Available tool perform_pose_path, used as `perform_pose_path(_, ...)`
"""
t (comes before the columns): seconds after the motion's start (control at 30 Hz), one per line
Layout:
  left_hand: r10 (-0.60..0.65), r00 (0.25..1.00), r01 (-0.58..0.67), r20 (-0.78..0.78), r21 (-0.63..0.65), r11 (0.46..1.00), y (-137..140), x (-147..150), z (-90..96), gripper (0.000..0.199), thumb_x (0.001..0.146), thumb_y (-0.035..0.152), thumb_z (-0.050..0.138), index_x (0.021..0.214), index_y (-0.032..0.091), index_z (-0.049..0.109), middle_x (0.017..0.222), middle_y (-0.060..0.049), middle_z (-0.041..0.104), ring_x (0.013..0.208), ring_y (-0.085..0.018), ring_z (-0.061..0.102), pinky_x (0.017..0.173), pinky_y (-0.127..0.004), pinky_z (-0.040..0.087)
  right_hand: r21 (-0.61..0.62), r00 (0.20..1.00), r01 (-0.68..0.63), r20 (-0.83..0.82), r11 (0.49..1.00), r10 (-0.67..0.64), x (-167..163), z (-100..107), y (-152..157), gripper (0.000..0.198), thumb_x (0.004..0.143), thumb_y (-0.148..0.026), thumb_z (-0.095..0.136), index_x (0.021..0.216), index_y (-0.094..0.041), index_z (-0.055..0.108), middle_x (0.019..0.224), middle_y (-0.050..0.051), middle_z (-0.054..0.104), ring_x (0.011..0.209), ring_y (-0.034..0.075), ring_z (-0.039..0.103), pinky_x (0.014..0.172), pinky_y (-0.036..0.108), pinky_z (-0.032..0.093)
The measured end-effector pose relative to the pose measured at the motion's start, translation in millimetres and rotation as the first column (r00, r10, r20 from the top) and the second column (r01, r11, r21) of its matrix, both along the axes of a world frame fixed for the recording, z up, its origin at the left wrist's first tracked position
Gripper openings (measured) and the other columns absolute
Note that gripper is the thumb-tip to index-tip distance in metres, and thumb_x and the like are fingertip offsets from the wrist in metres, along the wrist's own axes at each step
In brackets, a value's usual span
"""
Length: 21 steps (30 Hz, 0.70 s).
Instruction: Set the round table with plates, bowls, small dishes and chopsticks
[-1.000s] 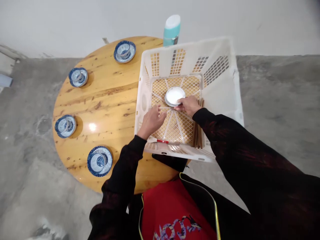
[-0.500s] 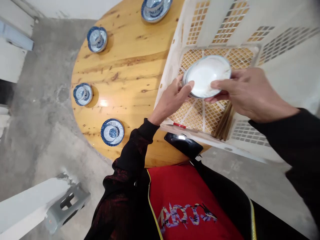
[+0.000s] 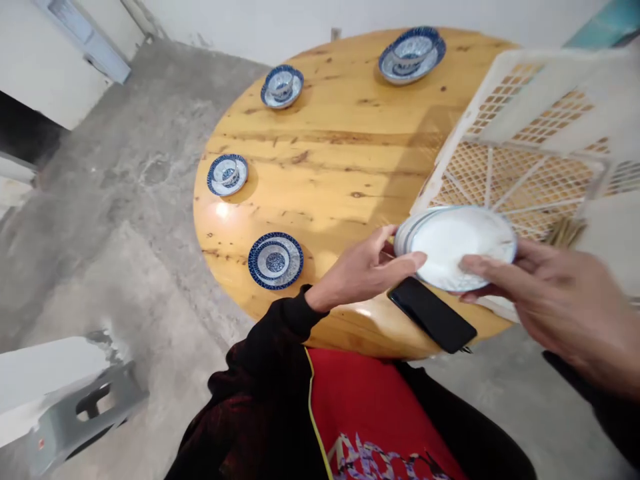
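Observation:
A small stack of white dishes point(image 3: 457, 240) with thin blue rims is held between both hands, over the near side of the crate. My left hand point(image 3: 373, 267) grips the stack's left edge, thumb on top. My right hand point(image 3: 545, 287) holds its right edge, with the thumb pressed on the upper dish's white face. How many dishes are stacked I cannot tell. On the wooden table point(image 3: 320, 173) to the left, a blue-patterned saucer with a bowl on it point(image 3: 275, 261) sits nearest to my left hand.
More blue-patterned saucers with bowls stand along the table's rim: one at the left point(image 3: 228, 175), one farther back point(image 3: 282, 87), one at the far side point(image 3: 412, 56). A white plastic crate point(image 3: 530, 143) with sticks point(image 3: 565, 232) occupies the right. A black phone point(image 3: 433, 315) lies below my hands. A grey stool point(image 3: 85, 413) stands lower left.
Both hands have brought the white dishes out from over the crate's middle, nearer to my body and over its near edge. My view has swung left, showing more of the table.

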<state>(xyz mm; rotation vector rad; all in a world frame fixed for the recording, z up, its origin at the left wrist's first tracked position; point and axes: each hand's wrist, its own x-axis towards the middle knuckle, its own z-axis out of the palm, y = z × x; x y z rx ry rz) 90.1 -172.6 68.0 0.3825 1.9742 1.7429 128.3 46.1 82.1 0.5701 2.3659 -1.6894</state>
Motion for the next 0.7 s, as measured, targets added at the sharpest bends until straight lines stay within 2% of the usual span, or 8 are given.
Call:
perform_pose_path(0.07,0.003,1.0,-0.003,0.018,-0.004,1.0,-29,-3,-2.0,0.037,0.095,0.04,0.062,0.123,0.016,0.061,0.099,-0.007,0.073,0.086,-0.019,0.072,0.08,-0.032,0.062,-0.07,1.0,0.009,0.02,0.998,-0.008,-3,-4,-36,0.022,0.065,-0.047,0.082,0.077,-0.031,0.074,0.079,0.006,0.074,0.058,0.027,0.068,0.05,0.041,0.064)
perform_pose_path(0.17,-0.002,0.998,0.003,0.058,-0.016,1.0,-69,-14,-11.8,0.031,0.097,0.038,0.056,0.116,0.014,0.062,0.097,-0.009,0.072,0.082,-0.018,0.072,0.078,-0.03,0.061,-0.195,0.999,0.048,0.034,0.98,-0.042,-12,-25,-84,0.023,0.063,-0.042,0.081,0.078,-0.027,0.072,0.076,0.006,0.072,0.055,0.023,0.067,0.048,0.038,0.062)
perform_pose_path(0.33,0.008,0.999,-0.004,0.031,-0.134,0.991,-119,-55,-50.8,0.03,0.097,0.041,0.05,0.103,0.014,0.062,0.087,-0.005,0.07,0.076,-0.016,0.07,0.069,-0.025,0.058,-0.335,0.989,0.126,0.11,0.934,-0.094,-44,-68,-147,0.019,0.069,-0.027,0.078,0.084,-0.021,0.069,0.068,0.005,0.071,0.054,0.021,0.07,0.05,0.031,0.062)
perform_pose_path(0.5,0.051,0.998,-0.041,0.048,-0.182,0.982,-135,-112,-98.2,0.025,0.093,0.031,0.047,0.099,0.013,0.063,0.093,-0.008,0.071,0.077,-0.017,0.069,0.068,-0.026,0.058,-0.361,0.966,0.25,0.152,0.898,-0.207,-95,-99,-184,0.01,0.076,-0.012,0.073,0.078,-0.016,0.064,0.058,0.004,0.067,0.048,0.016,0.066,0.046,0.022,0.056)
perform_pose_path(0.7,0.158,0.984,-0.132,0.079,-0.257,0.957,-129,-172,-145.6,0.02,0.087,0.026,0.055,0.098,0.014,0.067,0.087,-0.008,0.073,0.08,-0.02,0.069,0.08,-0.032,0.058,-0.341,0.926,0.368,0.216,0.865,-0.309,-156,-128,-195,0.016,0.082,-0.002,0.065,0.073,-0.015,0.062,0.052,0.003,0.065,0.043,0.014,0.063,0.043,0.019,0.052)
